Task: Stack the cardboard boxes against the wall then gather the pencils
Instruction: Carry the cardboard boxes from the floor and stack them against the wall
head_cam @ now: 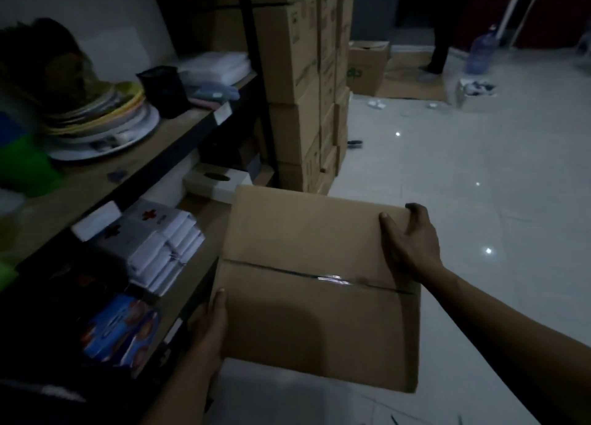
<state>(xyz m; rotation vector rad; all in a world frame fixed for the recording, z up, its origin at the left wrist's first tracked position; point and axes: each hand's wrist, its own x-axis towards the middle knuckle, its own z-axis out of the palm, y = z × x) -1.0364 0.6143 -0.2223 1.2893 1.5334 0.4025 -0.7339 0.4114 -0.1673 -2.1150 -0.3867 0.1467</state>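
I carry a taped brown cardboard box (307, 264) above the floor, seen from the top. My left hand (208, 325) grips its near left edge, thumb on the lid. My right hand (412, 236) grips the far right corner, fingers curled over the edge. Ahead, a tall stack of cardboard boxes (297, 82) stands against the wall beside the shelves. Thin dark sticks (395, 421), perhaps pencils, lie on the floor at the bottom edge; the light is too dim to be sure.
A dark shelf unit (179, 136) on the left holds plates, a tissue box and white packets. An open box (367, 66) and flat cardboard lie on the floor far ahead, near a person's legs (439, 41) and a water bottle (483, 50). The white tiled floor spreads to the right.
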